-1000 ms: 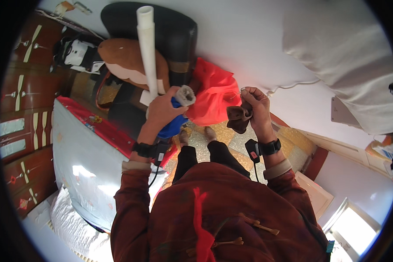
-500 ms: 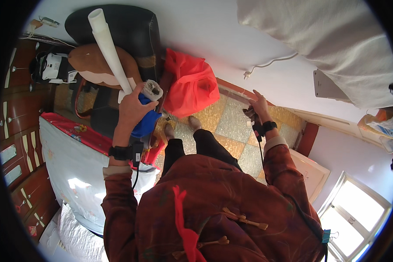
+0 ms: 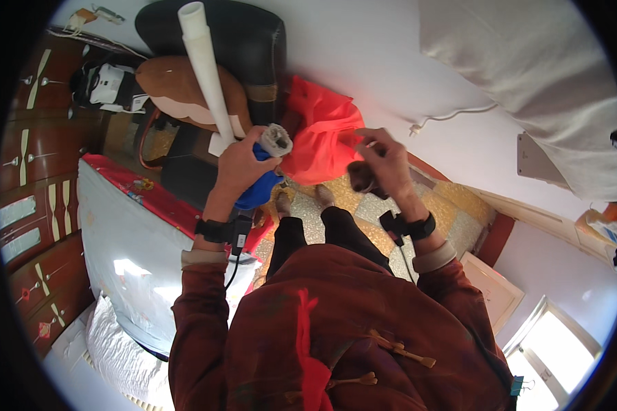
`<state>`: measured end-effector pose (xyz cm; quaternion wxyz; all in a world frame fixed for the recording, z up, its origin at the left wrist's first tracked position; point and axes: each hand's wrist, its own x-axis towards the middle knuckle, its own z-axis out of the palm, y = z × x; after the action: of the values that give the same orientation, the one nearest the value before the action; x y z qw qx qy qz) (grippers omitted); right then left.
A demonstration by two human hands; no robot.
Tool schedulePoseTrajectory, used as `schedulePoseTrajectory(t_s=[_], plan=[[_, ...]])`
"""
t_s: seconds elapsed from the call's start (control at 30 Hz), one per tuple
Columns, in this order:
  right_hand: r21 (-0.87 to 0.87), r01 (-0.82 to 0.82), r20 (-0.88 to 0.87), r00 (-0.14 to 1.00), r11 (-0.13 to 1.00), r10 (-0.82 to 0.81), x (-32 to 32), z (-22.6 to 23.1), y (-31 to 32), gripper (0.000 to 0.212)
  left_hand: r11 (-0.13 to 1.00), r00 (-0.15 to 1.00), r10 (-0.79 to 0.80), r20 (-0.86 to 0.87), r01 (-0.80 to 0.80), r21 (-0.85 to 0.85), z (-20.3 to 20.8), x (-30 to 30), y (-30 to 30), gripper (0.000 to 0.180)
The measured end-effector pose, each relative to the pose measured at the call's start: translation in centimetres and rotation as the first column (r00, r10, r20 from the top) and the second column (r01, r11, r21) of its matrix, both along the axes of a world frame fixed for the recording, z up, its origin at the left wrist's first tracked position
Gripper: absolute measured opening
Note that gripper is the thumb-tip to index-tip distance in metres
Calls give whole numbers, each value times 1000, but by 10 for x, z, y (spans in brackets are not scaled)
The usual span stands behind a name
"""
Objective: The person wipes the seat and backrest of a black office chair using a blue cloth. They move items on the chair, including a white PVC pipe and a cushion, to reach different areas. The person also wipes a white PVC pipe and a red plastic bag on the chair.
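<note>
My left hand (image 3: 241, 171) is closed around a bundle. In it are a long white pipe (image 3: 207, 72), pointing up and away to the left, and a blue piece of soft material (image 3: 259, 190) hanging below my thumb. Beside the thumb shows a whitish-grey, rough-rimmed round opening (image 3: 276, 140) with a dark inside. How these parts join is hidden by my fingers. To the right, my right hand (image 3: 389, 168) is raised with its fingers curled. A dark brown, soft-looking thing (image 3: 363, 178) hangs from its palm, its kind unclear and blurred.
A red bag (image 3: 322, 137) stands beyond my hands against the wall. Left of it is a black chair (image 3: 267, 61) with a brown cushion (image 3: 192, 89). A cloth-covered bed (image 3: 127, 240) lies to the left near brown cabinets (image 3: 38, 147). A white plug cord (image 3: 452, 118) hangs on the wall.
My right hand has moved inward and upward, closer to my left hand, with the dark brown thing in it. My left hand keeps its grip on the bundle. The view has shifted slightly.
</note>
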<state>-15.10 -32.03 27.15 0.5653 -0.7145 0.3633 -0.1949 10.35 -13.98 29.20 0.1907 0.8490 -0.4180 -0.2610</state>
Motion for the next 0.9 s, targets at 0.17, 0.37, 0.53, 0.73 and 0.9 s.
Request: schedulePoseTrajectory(t_s=[0.17,0.37,0.53,0.73,0.9], plan=[[24,-177,96,980,984,174,76,47,57,29,998,999,-9,52,12,-64,-1,-2,2,60],[-101,-204,-136,972,974,190,101,58,68,31,999,1000,-6,25,7,-51,-1,-1,3,59],[-146,-214,-232,956,966,177,108,56,75,32,992,999,-22,24,25,-123,-6,0,3,58],[513,-115,62,993,850,98,128,48,79,29,984,995,-35,91,50,-171,-16,2,2,53],[821,159,60,931,549,-360,140,48,94,28,991,999,-48,5,49,-124,-23,9,5,51]])
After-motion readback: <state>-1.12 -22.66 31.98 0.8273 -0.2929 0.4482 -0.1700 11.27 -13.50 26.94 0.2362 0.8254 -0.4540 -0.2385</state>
